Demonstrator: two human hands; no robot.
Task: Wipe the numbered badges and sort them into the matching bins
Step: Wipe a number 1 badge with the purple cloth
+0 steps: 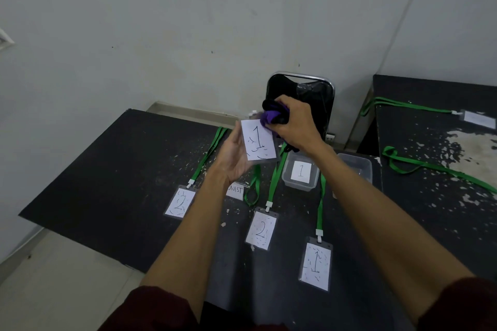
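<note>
1. Holding the raised "1" badge in the air above the black table, your left hand backs it from behind. The thumb lies on its left edge; the other fingers are hidden behind the card, so you cannot tell how far they curl.
2. Your right hand is clenched round a purple-and-black cloth, which touches the badge's upper right corner.
3. Expect the badge to be light and bendy: it looks like paper in a clear plastic sleeve, probably slick. Keep your fingers flat behind it so it does not buckle under the cloth, and pinch it by the edges rather than by the green lanyard dangling below.
4. Pen marks show on its face, so the wiping looks unfinished.
5. The clear bin marked 1 sits on the table under your right wrist. A second bin stands just beside it — your forearm hides any label.
6. Three more badges lie flat nearer you: a "2" on the left, a "2" in the middle and a "1" on the right.
</note>
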